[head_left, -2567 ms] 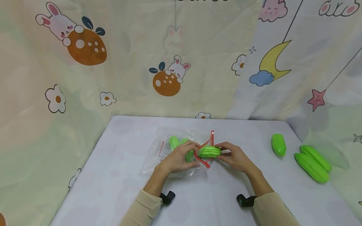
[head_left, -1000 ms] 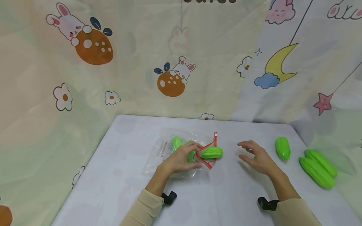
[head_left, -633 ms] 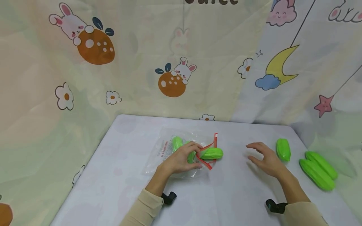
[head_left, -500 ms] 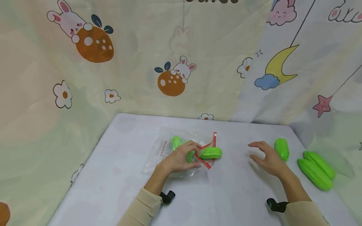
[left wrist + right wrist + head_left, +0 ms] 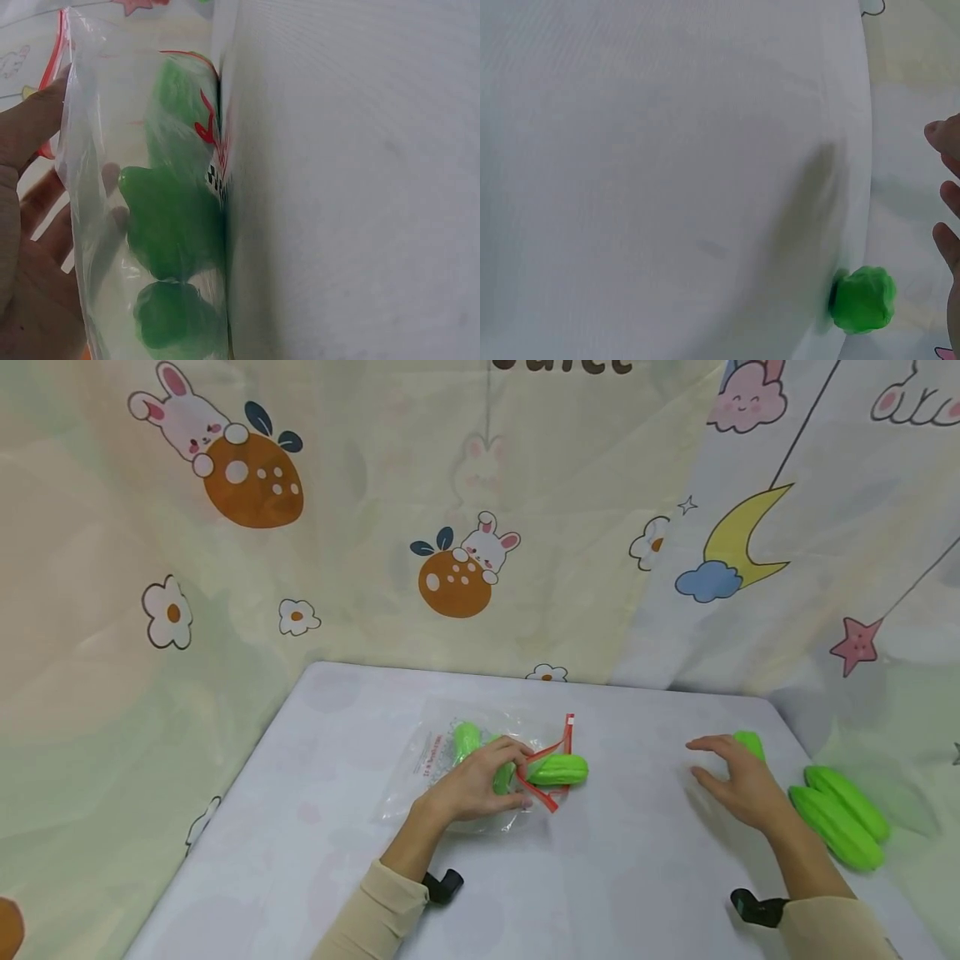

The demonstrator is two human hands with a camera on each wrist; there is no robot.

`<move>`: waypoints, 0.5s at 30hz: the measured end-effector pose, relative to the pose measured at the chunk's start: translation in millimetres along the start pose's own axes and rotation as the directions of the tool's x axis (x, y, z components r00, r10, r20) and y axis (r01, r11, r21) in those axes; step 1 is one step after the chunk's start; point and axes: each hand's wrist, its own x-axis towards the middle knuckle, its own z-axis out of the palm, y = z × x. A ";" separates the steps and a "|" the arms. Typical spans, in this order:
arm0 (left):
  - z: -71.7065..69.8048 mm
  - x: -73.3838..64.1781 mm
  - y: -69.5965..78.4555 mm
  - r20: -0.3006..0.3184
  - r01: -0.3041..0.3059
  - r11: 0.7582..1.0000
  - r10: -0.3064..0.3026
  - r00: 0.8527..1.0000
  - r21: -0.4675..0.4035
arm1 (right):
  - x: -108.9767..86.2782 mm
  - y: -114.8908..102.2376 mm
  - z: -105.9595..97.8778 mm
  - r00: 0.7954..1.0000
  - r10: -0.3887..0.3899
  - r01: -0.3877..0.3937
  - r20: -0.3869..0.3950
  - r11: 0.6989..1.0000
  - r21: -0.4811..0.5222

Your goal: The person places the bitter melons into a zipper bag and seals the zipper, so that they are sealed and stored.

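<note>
My left hand grips the rim of a clear zip bag with a red closure. In the bag lie several bright green, ribbed, vegetable-shaped pieces, seen through the plastic in the left wrist view. Another green ribbed piece pokes halfway out of the bag's mouth, past the red strip. My right hand hovers over the table's right side, fingers apart and holding nothing. Just behind it is a shorter green piece, partly hidden by the hand; its end shows in the right wrist view.
Two longer green ribbed pieces lie side by side at the right edge of the white-covered table. A cartoon-printed cloth hangs behind the table. Black wrist cameras sit at both sleeves.
My right hand has let go of the green piece at the bag's mouth and moved right, coming in front of the shorter piece. The left hand keeps its place on the bag.
</note>
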 end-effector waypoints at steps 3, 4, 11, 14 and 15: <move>0.1 -0.5 -1.4 0.000 0.006 1.000 -0.006 1.000 -0.006 | -0.4 5.0 -0.8 1.000 -0.018 0.018 0.016 1.000 -0.022; 0.1 -0.7 -1.5 0.000 0.007 1.000 -0.007 1.000 -0.010 | -0.7 7.4 -0.7 1.000 -0.025 0.026 0.018 0.999 -0.029; -1.3 -0.6 0.1 0.002 0.000 1.000 0.000 1.000 -0.018 | -6.0 20.7 -2.3 1.000 0.008 -0.008 0.009 0.999 -0.050; -1.5 -0.3 0.0 0.007 -0.003 1.000 0.003 1.000 -0.017 | -7.6 24.8 -4.4 0.998 0.064 -0.063 0.015 0.996 -0.061; -1.4 -0.3 -0.3 0.008 -0.003 1.000 0.003 1.000 -0.016 | -8.0 26.5 -4.9 0.997 0.081 -0.079 0.022 0.995 -0.068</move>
